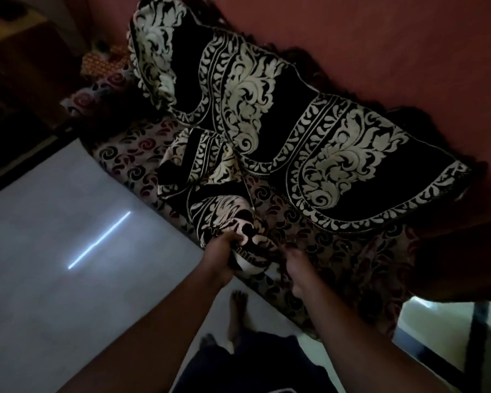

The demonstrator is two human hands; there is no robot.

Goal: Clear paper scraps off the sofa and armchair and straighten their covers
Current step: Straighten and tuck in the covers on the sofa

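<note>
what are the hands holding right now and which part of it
The left hand grips the bunched front edge of the black-and-cream cover at the sofa seat's front. The right hand is at the same edge, but its grip cannot be told.

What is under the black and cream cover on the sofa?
Under the black and cream cover the sofa shows its swirl-patterned fabric on the seat. The backrest is hidden by the cover. The left hand grips the cover's bunched end; no paper scraps are visible.
</note>
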